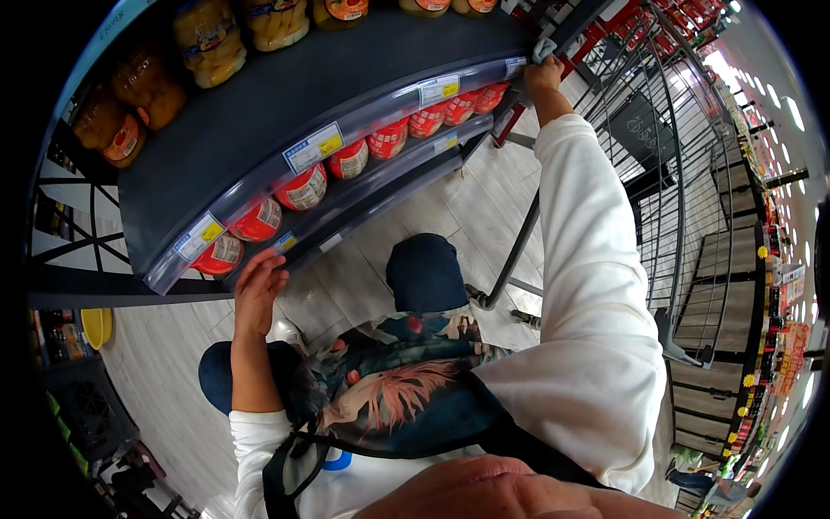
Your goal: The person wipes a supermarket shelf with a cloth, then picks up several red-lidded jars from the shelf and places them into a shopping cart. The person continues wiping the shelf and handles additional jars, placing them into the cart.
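Observation:
My right hand (pixel 543 76) is closed on a crumpled grey cloth (pixel 543 49) at the right end of the upper shelf's front edge. My left hand (pixel 259 285) is raised beside the lower shelf's left end, fingers apart and slightly bent, with nothing seen in it. Whether its fingertips touch the shelf rail is unclear. The dark upper shelf (pixel 311 97) carries glass jars of preserved fruit (pixel 209 42) along its back. Red-labelled round containers (pixel 303 187) stand in a row on the shelf below. Price tags (pixel 314 148) sit in the clear plastic rail.
A wire shopping cart (pixel 668 130) stands to the right, past my right arm. My bent knees (pixel 425 272) are over the grey tiled floor (pixel 363 266). A yellow container (pixel 96 327) and a dark crate (pixel 91 402) are at the left. A person (pixel 710 486) is far off at lower right.

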A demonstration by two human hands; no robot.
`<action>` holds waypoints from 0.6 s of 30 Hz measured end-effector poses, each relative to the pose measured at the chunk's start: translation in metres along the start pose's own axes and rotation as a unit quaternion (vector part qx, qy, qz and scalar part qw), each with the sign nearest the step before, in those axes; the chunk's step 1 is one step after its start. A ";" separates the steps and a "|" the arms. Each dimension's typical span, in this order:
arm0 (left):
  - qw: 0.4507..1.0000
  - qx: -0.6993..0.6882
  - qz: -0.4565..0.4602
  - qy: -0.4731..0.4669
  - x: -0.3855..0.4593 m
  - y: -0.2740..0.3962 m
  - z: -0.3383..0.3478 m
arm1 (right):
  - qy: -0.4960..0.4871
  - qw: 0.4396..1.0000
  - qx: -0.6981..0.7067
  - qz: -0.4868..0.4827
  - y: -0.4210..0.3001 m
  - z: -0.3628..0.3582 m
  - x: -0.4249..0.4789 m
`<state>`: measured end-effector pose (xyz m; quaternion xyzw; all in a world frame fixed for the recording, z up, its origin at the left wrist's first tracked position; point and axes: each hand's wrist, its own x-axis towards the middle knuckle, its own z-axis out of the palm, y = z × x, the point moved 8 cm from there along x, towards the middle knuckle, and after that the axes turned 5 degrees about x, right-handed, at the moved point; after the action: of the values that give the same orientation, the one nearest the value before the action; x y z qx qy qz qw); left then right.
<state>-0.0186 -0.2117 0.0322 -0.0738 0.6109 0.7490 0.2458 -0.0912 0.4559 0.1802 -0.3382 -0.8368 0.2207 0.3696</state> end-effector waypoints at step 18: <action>0.999 -0.025 0.012 -0.040 -0.005 0.002 0.008 | -0.002 0.962 0.100 -0.254 -0.144 -0.010 -0.186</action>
<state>-0.0134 -0.2058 0.0384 -0.0426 0.5827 0.7693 0.2586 -0.0489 0.2239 0.1882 -0.0756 -0.8696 0.2033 0.4436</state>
